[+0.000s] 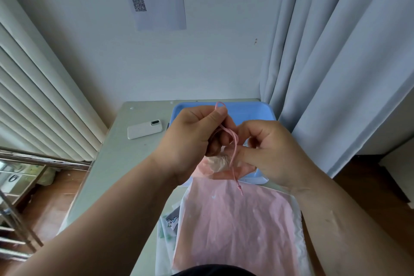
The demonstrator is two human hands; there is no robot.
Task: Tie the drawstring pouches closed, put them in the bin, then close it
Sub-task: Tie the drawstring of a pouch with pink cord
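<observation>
Above table (125,152), left fingers (218,114) grip pink drawstring (234,148), right fingers (247,155) seemingly pinching lower.

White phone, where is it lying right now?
In the head view the white phone lies flat on the left side of the table, just left of the blue bin and beyond the left hand.

One left hand (190,139), one right hand (271,152), one blue bin (248,111) and one pink pouch (235,226) were there. One phone (144,129) lay at the bin's 9 o'clock.
</observation>
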